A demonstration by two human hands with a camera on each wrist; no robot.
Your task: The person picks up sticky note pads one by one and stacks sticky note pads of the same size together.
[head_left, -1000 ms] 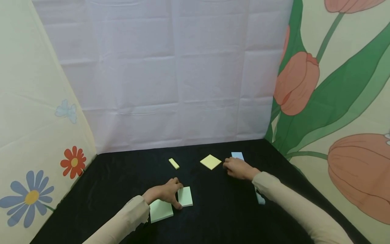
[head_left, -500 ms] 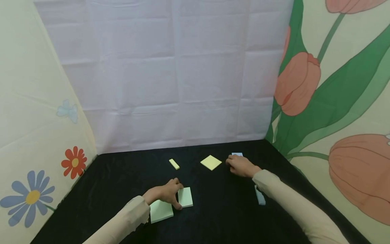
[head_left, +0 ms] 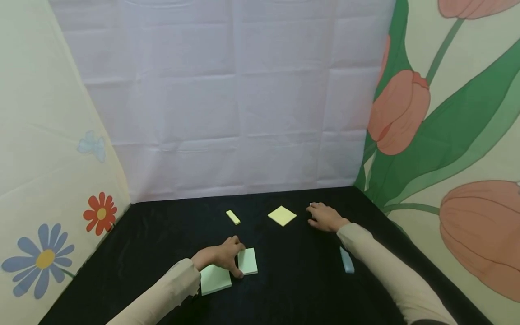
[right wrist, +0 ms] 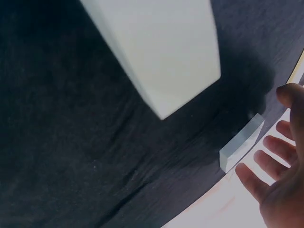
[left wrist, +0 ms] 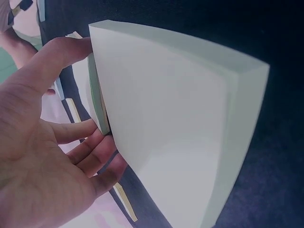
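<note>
At three o'clock from the left hand (head_left: 219, 256), the small green pad (head_left: 248, 261) is held between thumb and fingers. The right hand (head_left: 327, 217) is loosely spread by a pale block (right wrist: 241, 143); contact cannot be told. From there, a yellow pad (head_left: 282, 215) is seen at nine o'clock, a blue bar (head_left: 347, 260) at five.

A yellow square pad (head_left: 282, 215) is set cornerwise on the black-covered worktop (head_left: 292, 289). To the left of that pad, a small yellow strip (head_left: 233, 217) is placed. Nearer and leftward of it, a small green pad (head_left: 248, 261) is spanned by the left grip (head_left: 221, 256), beside a larger green pad (head_left: 216, 280). To its right, a pale thing (head_left: 311, 204) is mostly hidden by the right grip (head_left: 326, 219); nearer and rightward of it, a blue strip (head_left: 347, 260) is seen.
</note>
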